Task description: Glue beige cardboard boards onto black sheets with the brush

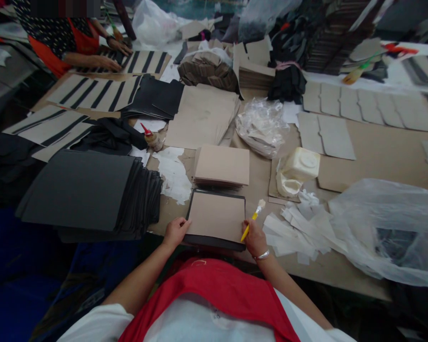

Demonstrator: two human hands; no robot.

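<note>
A beige board (pixel 217 214) lies on a slightly larger black sheet (pixel 214 241), at the table's front edge before me. My left hand (pixel 176 231) is closed, its thumb and fingers pinching the left edge of the black sheet and board. A yellow-handled brush (pixel 250 225) is held in my right hand (pixel 256 237), bristles pointing up and away. The same hand touches the right edge of the black sheet. Just beyond lies a stack of beige boards (pixel 221 165). To the left sits a tall pile of black sheets (pixel 82 190).
A cut-open plastic jug (pixel 297 171) stands right of the boards, near white paper strips (pixel 299 230). Clear plastic sheeting (pixel 388 228) covers the right front. A red-tipped glue bottle (pixel 151 137) lies left. Across the table, a co-worker's hands (pixel 116 54) work over striped panels (pixel 96 92).
</note>
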